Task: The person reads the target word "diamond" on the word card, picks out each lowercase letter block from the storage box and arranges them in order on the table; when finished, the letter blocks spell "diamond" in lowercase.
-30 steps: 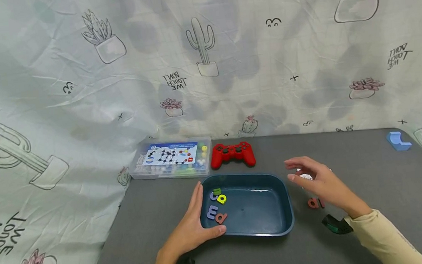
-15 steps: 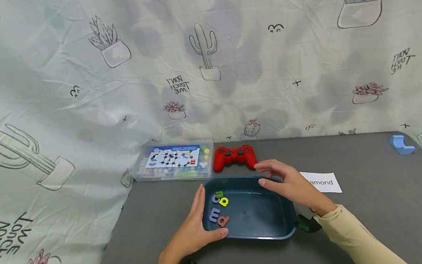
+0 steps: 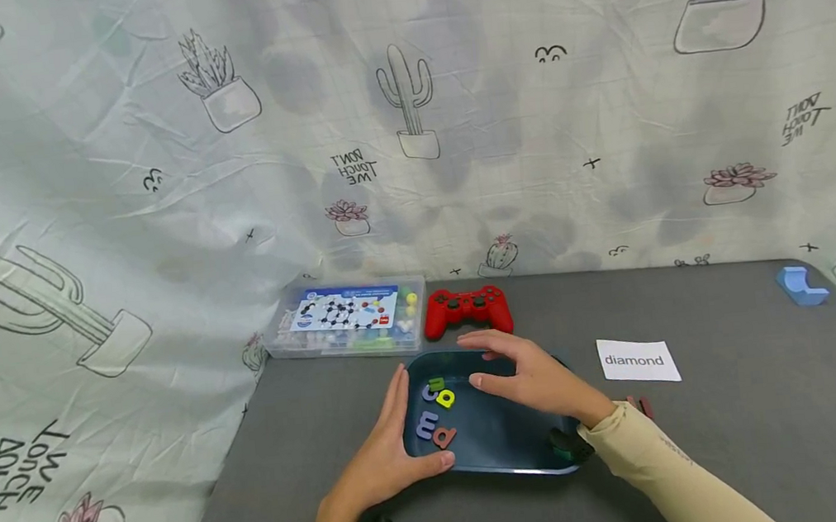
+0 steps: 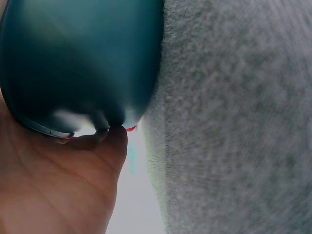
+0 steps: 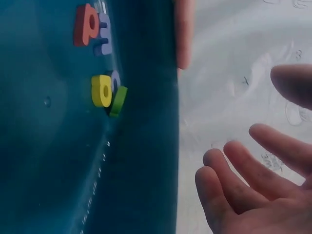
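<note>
A dark teal tray (image 3: pixel 502 453) stands on the grey table. My left hand (image 3: pixel 383 460) grips its near left corner, fingers along the left side and thumb at the front rim. Inside, toward the left wall, lie a red letter (image 3: pixel 444 437) like a d or p, a purple m (image 3: pixel 426 424), a yellow letter (image 3: pixel 446 399), a small green letter (image 3: pixel 437 384) and a partly covered purple letter (image 3: pixel 430 393). My right hand (image 3: pixel 536 377) hovers over the tray's right half, thumb and fingers spread apart, nothing between them. The right wrist view shows its fingers (image 5: pixel 243 180) apart from the letters.
Right of the tray lies a white card (image 3: pixel 639 360) printed "diamond", with reddish letters (image 3: pixel 645 407) partly hidden by my right sleeve. Behind are a red game controller (image 3: pixel 467 310) and a clear plastic case (image 3: pixel 349 321). A blue block (image 3: pixel 802 285) sits far right.
My right hand has moved left from beside the card to over the tray, uncovering the card. My left hand keeps its place on the tray, and the letters inside lie as before.
</note>
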The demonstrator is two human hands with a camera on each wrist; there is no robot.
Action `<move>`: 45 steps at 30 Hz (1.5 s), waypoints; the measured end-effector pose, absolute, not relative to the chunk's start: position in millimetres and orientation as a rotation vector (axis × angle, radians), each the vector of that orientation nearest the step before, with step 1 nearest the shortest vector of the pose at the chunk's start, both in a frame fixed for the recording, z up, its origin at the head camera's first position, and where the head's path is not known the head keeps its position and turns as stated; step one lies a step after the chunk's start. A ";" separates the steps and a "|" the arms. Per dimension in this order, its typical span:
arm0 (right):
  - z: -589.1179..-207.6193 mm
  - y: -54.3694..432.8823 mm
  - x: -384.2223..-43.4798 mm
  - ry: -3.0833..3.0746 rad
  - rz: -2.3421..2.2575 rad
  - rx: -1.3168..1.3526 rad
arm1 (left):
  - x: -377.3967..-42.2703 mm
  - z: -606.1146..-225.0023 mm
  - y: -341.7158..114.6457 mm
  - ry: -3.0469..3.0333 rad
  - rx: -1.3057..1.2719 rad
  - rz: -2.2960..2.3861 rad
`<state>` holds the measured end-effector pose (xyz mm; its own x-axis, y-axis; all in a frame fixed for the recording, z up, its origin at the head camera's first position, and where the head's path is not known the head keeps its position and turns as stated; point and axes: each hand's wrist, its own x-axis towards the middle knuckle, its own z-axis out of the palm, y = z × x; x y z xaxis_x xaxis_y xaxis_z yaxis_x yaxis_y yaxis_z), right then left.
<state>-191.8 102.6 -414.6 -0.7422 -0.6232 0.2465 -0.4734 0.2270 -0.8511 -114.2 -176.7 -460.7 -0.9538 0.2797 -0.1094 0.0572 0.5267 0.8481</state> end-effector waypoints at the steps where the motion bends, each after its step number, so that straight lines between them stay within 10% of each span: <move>1: -415.1 99.9 -192.0 2.336 -1.526 -1.066 | -114.3 -460.5 -176.8 2.536 0.284 1.395; 45: -454.5 72.3 -208.4 2.275 -0.887 -1.300 | -115.8 -463.4 -179.9 2.530 0.278 1.358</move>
<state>-208.4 72.3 -454.5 -0.5041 -0.8636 -0.0108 -0.6281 0.3752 -0.6817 -115.8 -179.9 -463.4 -0.9491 0.2855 -0.1330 0.0468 0.5456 0.8367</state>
